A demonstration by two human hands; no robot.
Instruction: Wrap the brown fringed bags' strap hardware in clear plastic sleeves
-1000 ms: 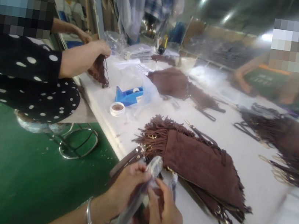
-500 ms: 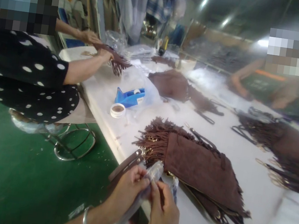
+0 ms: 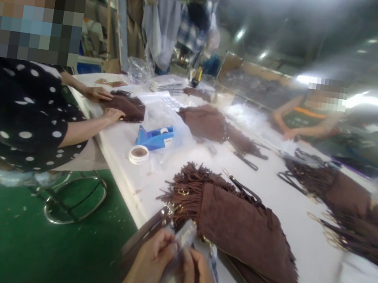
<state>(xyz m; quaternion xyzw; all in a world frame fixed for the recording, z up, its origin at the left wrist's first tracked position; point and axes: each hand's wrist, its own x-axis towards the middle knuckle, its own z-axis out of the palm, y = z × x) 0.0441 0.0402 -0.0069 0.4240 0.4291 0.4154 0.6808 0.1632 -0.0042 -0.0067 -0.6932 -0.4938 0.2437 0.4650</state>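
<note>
Near the front edge of the table, my left hand point(image 3: 154, 258) and my right hand point(image 3: 200, 276) pinch a crumpled clear plastic wrapping point(image 3: 187, 235) from either side. What lies inside the plastic, if anything, is too blurred to make out. Just beyond my fingers lies a brown suede bag point(image 3: 239, 230) with long fringes point(image 3: 187, 193) and gold-coloured metal rings, stacked on further brown pieces. A brown strap point(image 3: 145, 229) with metal studs hangs over the table edge beside my left hand.
A blue tape dispenser point(image 3: 156, 138) and a tape roll point(image 3: 138, 154) stand on the white table point(image 3: 120, 169). More brown bags point(image 3: 204, 122) lie farther back and at right point(image 3: 350, 194). A co-worker point(image 3: 21, 108) at left handles a fringed piece; another person point(image 3: 305, 118) sits across.
My view has shifted, so the table sits lower in the picture. Both my hands keep their pinch on the plastic. The co-worker at left has lowered the fringed piece onto the table.
</note>
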